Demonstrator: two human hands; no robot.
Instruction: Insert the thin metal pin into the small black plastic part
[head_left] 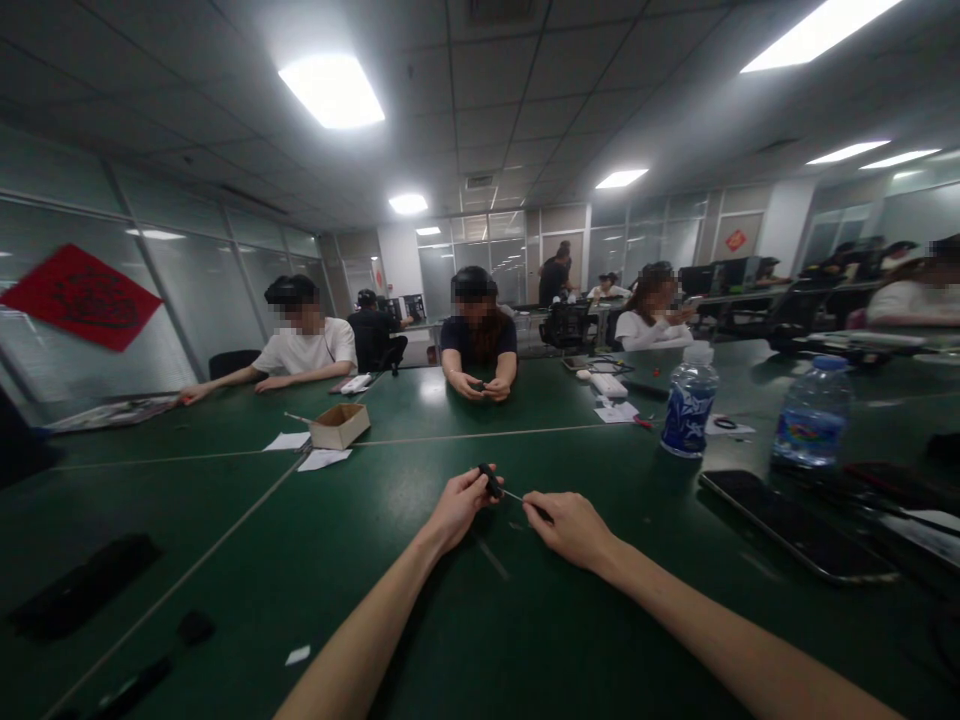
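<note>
Near the middle of the green table (420, 500), my left hand (459, 505) is closed on a small black part (491, 483), its kind too small to make out. My right hand (574, 525) grips a screwdriver (513, 495) by its dark handle, which the fingers mostly cover. The thin metal shaft points left and its tip meets the black part, or lies very close to it. Both hands are held just above the tabletop, a short gap between them.
Right of my hands stand a blue-labelled bottle (688, 405) and a second water bottle (814, 415), with a phone (795, 525) before them. A small open box (341, 427) and papers lie ahead left. Dark items (86, 585) lie at left. A person (480, 340) sits opposite.
</note>
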